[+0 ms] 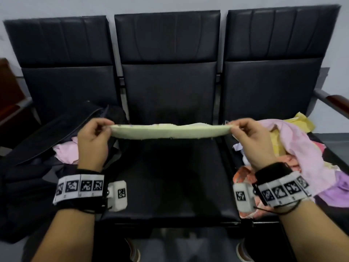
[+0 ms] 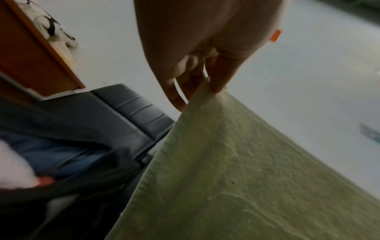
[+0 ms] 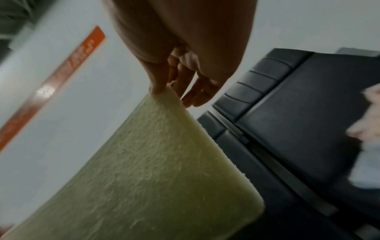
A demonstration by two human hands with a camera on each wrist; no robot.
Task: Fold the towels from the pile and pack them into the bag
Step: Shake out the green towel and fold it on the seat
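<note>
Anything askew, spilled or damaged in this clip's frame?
Nothing stands out. The green towel is stretched level between the left hand and right hand, pinched at each end. The towel pile is rumpled, as expected.

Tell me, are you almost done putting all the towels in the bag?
Not yet. A pink towel already lies in the open black bag. The left hand and right hand pinch a green towel stretched between them. The pile on the right seat still holds several towels.
</note>
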